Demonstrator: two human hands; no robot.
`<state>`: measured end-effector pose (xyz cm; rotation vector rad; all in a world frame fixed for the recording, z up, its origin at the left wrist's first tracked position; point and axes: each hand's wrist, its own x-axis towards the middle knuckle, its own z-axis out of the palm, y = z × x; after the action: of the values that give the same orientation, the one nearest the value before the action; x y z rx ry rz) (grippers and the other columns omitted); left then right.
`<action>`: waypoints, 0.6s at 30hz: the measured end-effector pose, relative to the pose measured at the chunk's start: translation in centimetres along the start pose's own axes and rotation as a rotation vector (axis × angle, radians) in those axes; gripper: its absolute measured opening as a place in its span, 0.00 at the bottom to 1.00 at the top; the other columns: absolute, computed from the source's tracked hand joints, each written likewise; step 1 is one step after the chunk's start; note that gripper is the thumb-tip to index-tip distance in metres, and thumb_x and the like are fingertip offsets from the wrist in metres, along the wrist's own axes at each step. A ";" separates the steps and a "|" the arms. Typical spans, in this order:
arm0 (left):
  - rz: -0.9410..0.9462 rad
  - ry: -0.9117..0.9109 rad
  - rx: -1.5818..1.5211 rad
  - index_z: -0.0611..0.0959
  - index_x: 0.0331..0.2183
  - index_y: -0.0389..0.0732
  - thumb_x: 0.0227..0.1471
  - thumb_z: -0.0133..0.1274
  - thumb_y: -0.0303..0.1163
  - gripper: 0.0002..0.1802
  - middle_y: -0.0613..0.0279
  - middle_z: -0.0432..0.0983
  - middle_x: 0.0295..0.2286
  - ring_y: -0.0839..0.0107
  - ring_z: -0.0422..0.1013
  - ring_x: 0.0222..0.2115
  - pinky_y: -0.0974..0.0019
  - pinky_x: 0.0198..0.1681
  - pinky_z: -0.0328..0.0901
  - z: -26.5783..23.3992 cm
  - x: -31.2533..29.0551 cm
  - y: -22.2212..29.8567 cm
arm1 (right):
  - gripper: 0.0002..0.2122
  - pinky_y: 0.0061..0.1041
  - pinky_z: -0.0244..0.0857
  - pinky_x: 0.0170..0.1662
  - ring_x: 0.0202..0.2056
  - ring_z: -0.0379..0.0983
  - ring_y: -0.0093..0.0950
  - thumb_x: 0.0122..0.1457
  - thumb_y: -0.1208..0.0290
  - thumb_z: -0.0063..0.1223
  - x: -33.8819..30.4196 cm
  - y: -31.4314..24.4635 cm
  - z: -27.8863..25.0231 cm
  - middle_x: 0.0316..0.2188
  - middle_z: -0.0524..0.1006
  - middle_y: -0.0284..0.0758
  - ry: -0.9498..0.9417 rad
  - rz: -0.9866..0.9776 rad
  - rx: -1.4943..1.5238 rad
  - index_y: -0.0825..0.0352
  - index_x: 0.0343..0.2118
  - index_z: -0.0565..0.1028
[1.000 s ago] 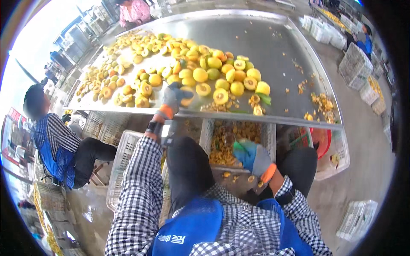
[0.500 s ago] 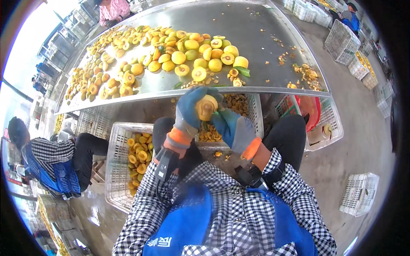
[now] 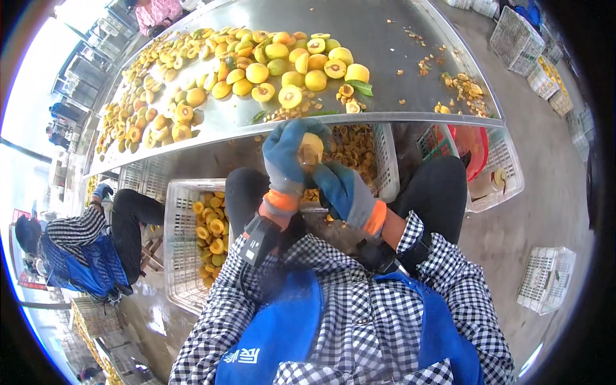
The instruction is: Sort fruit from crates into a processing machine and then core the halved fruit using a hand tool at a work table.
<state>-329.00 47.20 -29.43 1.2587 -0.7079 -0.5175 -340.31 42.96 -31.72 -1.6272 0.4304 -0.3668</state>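
Note:
In my gloved left hand (image 3: pixel 287 153) is a yellow stone fruit (image 3: pixel 310 151), held just below the table's near edge with the fingers wrapped round it. My gloved right hand (image 3: pixel 343 190) is closed right against the fruit's lower right side. Something dark shows under its fingers, too hidden to name. Past my hands, whole and halved yellow fruit (image 3: pixel 290 97) lie heaped on the metal table (image 3: pixel 385 64). Between my knees, under the table edge, stands a crate of brownish fruit scraps (image 3: pixel 353 151). A white crate (image 3: pixel 176 250) with hollowed fruit halves (image 3: pixel 210 224) stands by my left knee.
By my right knee is a white crate (image 3: pixel 513 192) with a red container (image 3: pixel 473 151) in it. Another white crate (image 3: pixel 545 280) stands on the floor at right. A co-worker in a blue vest (image 3: pixel 86 260) sits at left; a person in pink (image 3: pixel 160 14) is across the table.
The view has shifted slightly. My right hand has turned a little against the fruit, which stays in my left hand. The co-worker at left has raised a gloved hand.

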 end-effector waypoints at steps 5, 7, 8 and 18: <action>0.175 -0.056 0.192 0.76 0.23 0.37 0.43 0.41 0.27 0.09 0.63 0.72 0.20 0.77 0.67 0.21 0.77 0.25 0.62 -0.7 0.6 -0.1 | 0.08 0.30 0.61 0.27 0.25 0.67 0.39 0.50 0.68 0.41 0.2 -1.6 -0.2 0.24 0.69 0.43 -0.091 0.035 0.047 0.68 0.28 0.68; 0.165 -0.149 0.324 0.77 0.23 0.40 0.37 0.44 0.22 0.08 0.64 0.71 0.18 0.77 0.66 0.19 0.76 0.23 0.61 -1.0 0.5 -1.2 | 0.10 0.25 0.58 0.23 0.21 0.65 0.29 0.52 0.67 0.38 0.6 2.8 0.7 0.21 0.68 0.36 -0.008 -0.265 0.020 0.69 0.29 0.68; 0.439 -0.134 0.644 0.77 0.20 0.38 0.38 0.43 0.23 0.06 0.64 0.70 0.17 0.77 0.66 0.18 0.76 0.21 0.60 -0.9 0.2 -1.6 | 0.11 0.20 0.56 0.18 0.17 0.62 0.19 0.54 0.66 0.35 0.8 4.3 1.3 0.17 0.67 0.29 0.059 -0.548 0.007 0.70 0.30 0.68; -0.129 -0.246 0.045 0.76 0.23 0.34 0.45 0.42 0.32 0.12 0.63 0.71 0.19 0.76 0.66 0.19 0.76 0.24 0.62 0.3 0.5 -1.0 | 0.13 0.17 0.55 0.16 0.15 0.61 0.20 0.54 0.62 0.35 -1.7 -1.7 0.7 0.17 0.67 0.30 -0.111 -0.078 0.467 0.67 0.33 0.67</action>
<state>-328.86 46.40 -30.28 1.3008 -0.8513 -0.7757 -341.33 44.56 -30.04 -1.2024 0.1782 -0.3998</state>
